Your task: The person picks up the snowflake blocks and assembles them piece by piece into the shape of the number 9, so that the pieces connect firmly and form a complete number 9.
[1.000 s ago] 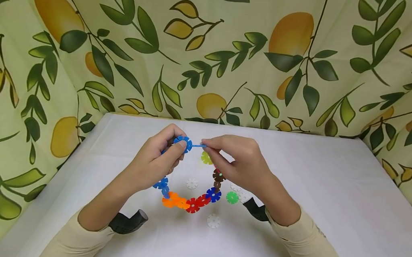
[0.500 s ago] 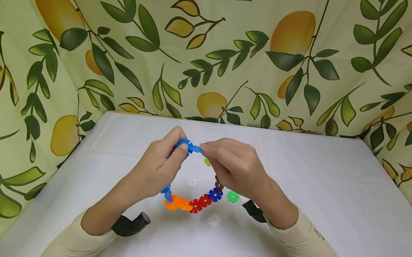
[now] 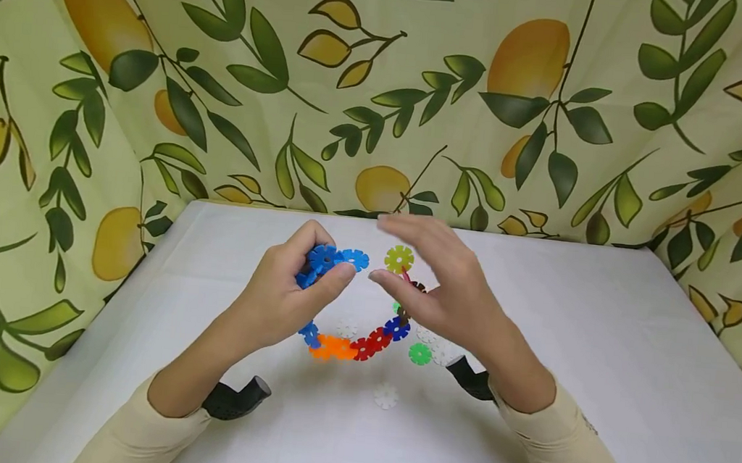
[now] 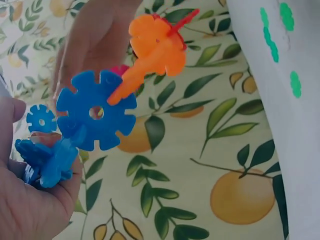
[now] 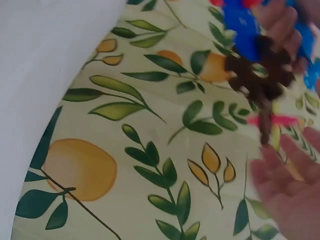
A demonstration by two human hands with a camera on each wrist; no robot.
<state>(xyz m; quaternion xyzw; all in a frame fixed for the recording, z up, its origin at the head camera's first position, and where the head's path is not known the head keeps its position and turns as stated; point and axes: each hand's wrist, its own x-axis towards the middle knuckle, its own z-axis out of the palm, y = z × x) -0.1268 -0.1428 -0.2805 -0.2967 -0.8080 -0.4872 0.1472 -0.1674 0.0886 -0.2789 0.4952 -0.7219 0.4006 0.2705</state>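
Your left hand (image 3: 295,284) curls its fingers under the blue discs (image 3: 324,259) at one end of a chain of notched plastic discs (image 3: 344,348), with the thumb pressing close on top, so it has firm hold of that end. Your right hand (image 3: 449,274) is blurred, its thumb and fingers spread well apart in a wide C; whether it touches the chain you cannot tell from these views.

The chain is over the middle of the white table (image 3: 598,336), bent into a U with its gap on the far side. Its end blue disc points right, toward your right hand. From your left grip the chain runs nearer, then its long stretch crosses left to right through orange discs (image 3: 322,348) and red discs (image 3: 378,338). It then turns far past a dark blue disc (image 3: 397,328) and brown discs (image 5: 260,72) to a yellow-green disc (image 3: 398,260), seen between your right thumb and fingers.

On the table to the right lies a green disc (image 3: 420,353), with white discs (image 3: 445,353) beside it.
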